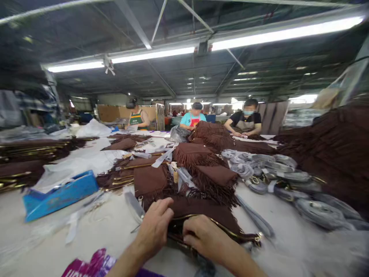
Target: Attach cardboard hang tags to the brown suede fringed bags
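Dark brown material lay under both hands: a brown bag (207, 208), placed on the pale table (115, 231) directly in front of the wearer, its mouth parted along a gold-coloured zip (227, 229).

Left hand (157, 221): at the left end of the opening, fingers bent over the edge. Grip partly closed in outline; whether it pinched the material could not be told. Right hand (201, 234): at the near side of the mouth, fingers curled toward the inside. Fingertips were hidden, so its hold could not be told either.

Surroundings: just beyond the bag lay a pile of fringed brown pieces (198, 152). To the left stood a blue tape dispenser (60, 196), well apart from the hands. To the right lay coiled straps (319, 209) in greyish wrapping. A purple packet (98, 265) showed at the lower edge, near the left forearm. Across the table, three co-workers were visible: one in a green apron (135, 120), one in a turquoise top (186, 120), one in a dark shirt (257, 117).
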Demonstrator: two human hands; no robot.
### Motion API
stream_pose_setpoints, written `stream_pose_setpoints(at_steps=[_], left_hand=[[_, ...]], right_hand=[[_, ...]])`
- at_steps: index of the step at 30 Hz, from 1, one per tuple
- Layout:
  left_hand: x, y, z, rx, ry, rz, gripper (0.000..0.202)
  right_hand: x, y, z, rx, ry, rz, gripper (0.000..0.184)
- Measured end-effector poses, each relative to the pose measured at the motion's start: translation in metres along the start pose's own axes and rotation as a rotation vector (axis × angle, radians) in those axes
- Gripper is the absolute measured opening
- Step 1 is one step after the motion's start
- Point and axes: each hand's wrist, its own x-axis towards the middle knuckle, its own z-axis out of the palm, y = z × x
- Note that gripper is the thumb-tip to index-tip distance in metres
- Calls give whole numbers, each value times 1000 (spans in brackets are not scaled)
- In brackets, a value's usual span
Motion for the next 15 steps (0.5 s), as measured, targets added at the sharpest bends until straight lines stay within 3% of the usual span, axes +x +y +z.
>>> stream_pose_setpoints(at_steps=[4, 8, 11, 15], left_hand=[[-1, 23, -11, -363, 33, -141, 14], [-2, 32, -1, -777, -141, -285, 7], [-3, 30, 13, -930, -241, -353, 5], [-2, 22, 19, -988, -163, -439, 13]], right_hand=[[17, -7, 4, 504, 193, 182, 21], [27, -4, 18, 1036, 288, 282, 40], [33, -2, 27, 1090, 307, 258, 44], [36, 3, 23, 1196, 389, 251, 45]])
